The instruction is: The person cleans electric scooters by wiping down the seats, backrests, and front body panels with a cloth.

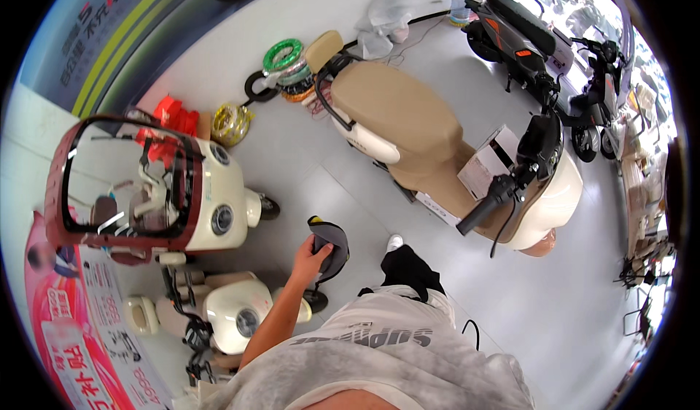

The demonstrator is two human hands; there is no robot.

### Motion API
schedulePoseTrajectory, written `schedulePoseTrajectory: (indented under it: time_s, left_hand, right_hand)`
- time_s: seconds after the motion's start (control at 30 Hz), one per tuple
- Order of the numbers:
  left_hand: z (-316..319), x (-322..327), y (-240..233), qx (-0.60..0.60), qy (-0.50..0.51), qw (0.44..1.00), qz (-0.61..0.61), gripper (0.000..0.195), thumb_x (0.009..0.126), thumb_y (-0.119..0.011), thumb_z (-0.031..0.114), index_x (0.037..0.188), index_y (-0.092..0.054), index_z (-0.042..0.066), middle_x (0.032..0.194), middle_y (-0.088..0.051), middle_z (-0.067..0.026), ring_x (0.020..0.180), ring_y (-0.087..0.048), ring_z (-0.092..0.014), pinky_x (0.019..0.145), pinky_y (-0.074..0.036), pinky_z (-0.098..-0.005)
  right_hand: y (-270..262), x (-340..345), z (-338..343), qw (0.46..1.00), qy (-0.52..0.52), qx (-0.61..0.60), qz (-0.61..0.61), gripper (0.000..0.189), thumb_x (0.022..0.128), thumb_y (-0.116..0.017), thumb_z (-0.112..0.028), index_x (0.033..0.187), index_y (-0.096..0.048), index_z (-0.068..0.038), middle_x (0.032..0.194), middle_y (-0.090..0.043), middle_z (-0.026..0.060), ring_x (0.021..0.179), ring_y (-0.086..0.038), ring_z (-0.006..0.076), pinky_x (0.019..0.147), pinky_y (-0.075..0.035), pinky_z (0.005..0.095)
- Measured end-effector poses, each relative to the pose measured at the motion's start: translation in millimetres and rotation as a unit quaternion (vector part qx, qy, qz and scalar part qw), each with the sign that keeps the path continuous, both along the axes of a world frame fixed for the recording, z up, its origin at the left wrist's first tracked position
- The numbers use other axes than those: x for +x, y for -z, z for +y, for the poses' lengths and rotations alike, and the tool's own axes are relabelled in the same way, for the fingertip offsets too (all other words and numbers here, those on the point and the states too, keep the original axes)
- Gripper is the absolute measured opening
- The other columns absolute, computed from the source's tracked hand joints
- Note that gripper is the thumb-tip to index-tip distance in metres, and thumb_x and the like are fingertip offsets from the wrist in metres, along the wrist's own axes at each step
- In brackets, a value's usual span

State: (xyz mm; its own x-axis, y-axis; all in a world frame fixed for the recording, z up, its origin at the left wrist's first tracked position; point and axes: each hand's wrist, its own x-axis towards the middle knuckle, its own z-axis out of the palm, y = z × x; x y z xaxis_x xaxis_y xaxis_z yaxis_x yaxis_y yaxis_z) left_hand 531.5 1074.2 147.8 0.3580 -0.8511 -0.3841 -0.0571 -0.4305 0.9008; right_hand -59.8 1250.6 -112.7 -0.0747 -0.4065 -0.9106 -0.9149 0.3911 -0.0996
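My left hand (309,259) grips a folded dark grey cloth (333,240) with yellow showing at its edge. The thumb lies on top of the fabric, which hangs in front of me above the floor. My right hand is out of view. Beyond the cloth and to the right stands an electric scooter (552,202) in cream and tan, with a wide tan seat (394,98). An opened white box (486,166) rests on its footboard, behind the black handlebar grip (481,213).
To the left stand a small enclosed cream-and-maroon vehicle (221,191) and a cream scooter (232,311). Wrapped tyres (284,54), a yellow-wrapped coil (232,123) and red bags (178,117) lie along the wall. Dark scooters (519,43) stand far right. A printed banner (71,322) is at lower left.
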Motion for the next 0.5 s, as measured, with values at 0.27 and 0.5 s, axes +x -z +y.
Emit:
schedulePoseTrajectory:
  time_s: [0.27, 0.5]
  left_hand:
    - [-125.2, 51.8, -34.7, -0.050, 0.096, 0.977, -0.184, 0.044, 0.089, -0.077, 0.034, 0.109, -0.062, -0.002, 0.093, -0.070, -0.0206, 0.082, -0.065, -0.033, 0.078, -0.051, -0.0391]
    - [-213.8, 93.8, -78.1, -0.046, 0.168, 0.969, -0.173, 0.031, 0.092, -0.076, 0.022, 0.106, -0.059, 0.000, 0.088, -0.064, -0.0088, 0.083, -0.055, -0.014, 0.080, -0.050, -0.0320]
  right_hand:
    - [79.3, 168.3, -226.9, 0.956, -0.175, -0.227, -0.068, 0.038, 0.096, -0.051, -0.034, 0.097, -0.075, -0.004, 0.112, -0.071, 0.0239, 0.108, -0.066, 0.0433, 0.094, -0.053, 0.0536]
    - [-52.9, 377.1, -425.7, 0.895, 0.093, -0.348, -0.263, 0.027, 0.090, -0.066, -0.027, 0.091, -0.069, 0.000, 0.076, -0.070, 0.0154, 0.070, -0.069, 0.0273, 0.069, -0.052, 0.0400]
